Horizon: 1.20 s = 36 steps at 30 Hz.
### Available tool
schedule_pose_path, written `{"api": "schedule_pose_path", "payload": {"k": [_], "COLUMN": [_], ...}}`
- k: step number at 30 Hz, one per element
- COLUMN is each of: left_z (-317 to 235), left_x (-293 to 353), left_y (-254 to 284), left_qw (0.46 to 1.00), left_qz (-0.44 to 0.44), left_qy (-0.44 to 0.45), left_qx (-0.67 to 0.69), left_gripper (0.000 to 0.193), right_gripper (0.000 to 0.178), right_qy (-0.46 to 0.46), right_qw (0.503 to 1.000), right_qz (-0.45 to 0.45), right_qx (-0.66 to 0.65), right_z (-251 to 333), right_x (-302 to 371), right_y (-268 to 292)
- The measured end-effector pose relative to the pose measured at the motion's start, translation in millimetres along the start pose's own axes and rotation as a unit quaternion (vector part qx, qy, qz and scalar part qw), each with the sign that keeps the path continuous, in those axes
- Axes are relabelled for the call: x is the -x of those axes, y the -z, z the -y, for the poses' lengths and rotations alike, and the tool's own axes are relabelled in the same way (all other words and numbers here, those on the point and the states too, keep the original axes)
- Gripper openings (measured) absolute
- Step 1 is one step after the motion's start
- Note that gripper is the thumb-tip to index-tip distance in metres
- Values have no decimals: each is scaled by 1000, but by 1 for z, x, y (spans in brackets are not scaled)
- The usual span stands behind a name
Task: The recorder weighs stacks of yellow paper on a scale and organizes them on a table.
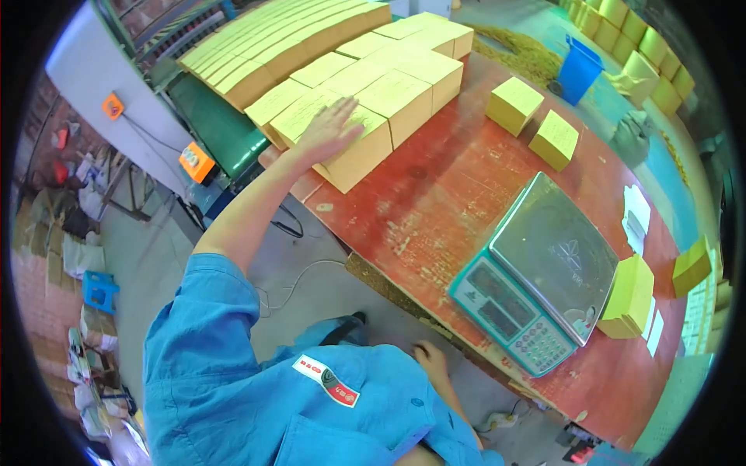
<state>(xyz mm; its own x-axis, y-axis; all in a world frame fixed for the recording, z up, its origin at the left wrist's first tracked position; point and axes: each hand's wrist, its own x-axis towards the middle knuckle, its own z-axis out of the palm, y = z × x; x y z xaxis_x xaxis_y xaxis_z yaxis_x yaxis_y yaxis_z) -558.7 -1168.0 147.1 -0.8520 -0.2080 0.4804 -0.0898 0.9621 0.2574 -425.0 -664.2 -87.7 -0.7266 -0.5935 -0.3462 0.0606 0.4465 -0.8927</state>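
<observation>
My left hand (330, 128) lies flat, fingers spread, on top of the nearest yellow paper stack (357, 151) at the near corner of a block of such stacks (404, 70) on the red wooden table (435, 194). It holds nothing. My right hand (431, 361) hangs low by the table's near edge, close to my blue shirt, and its fingers are too small to read. A teal weighing scale (544, 272) with a bare metal platter stands to the right of the block, apart from both hands.
Two single yellow stacks (513, 105) (554, 140) sit beyond the scale, and more yellow stacks (629, 295) (691, 268) lie at the right. A green conveyor (221, 128) with rows of yellow stacks runs at the left. A blue bin (579, 70) stands on the floor beyond the table.
</observation>
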Motion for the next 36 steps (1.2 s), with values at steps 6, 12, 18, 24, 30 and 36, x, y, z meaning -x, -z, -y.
{"api": "schedule_pose_path", "payload": {"k": [6, 12, 18, 24, 30, 36], "left_z": [8, -51, -37, -82, -286, -388], "left_x": [24, 88, 109, 125, 45, 15], "left_y": [-1, 63, 78, 62, -14, -92], "left_qw": [978, 944, 959, 574, 381, 180], "left_qz": [170, 244, 240, 173, 167, 211], "left_qy": [-107, -219, -53, 318, 302, 215], "left_qx": [-59, -30, 137, 735, 858, 936], "left_gripper": [78, 80, 78, 63, 77, 72], "right_gripper": [38, 62, 69, 81, 85, 72], "right_qy": [39, -35, 92, 292, 355, 312], "right_qw": [973, 828, 828, 951, 825, 817], "right_qz": [116, 129, 148, -101, -363, -331], "right_qx": [-195, -545, -533, -22, 249, 355], "right_z": [117, 189, 238, 274, 285, 289], "right_x": [-82, -128, -114, -40, -2, 0], "right_y": [-105, -150, -149, -31, 144, 273]}}
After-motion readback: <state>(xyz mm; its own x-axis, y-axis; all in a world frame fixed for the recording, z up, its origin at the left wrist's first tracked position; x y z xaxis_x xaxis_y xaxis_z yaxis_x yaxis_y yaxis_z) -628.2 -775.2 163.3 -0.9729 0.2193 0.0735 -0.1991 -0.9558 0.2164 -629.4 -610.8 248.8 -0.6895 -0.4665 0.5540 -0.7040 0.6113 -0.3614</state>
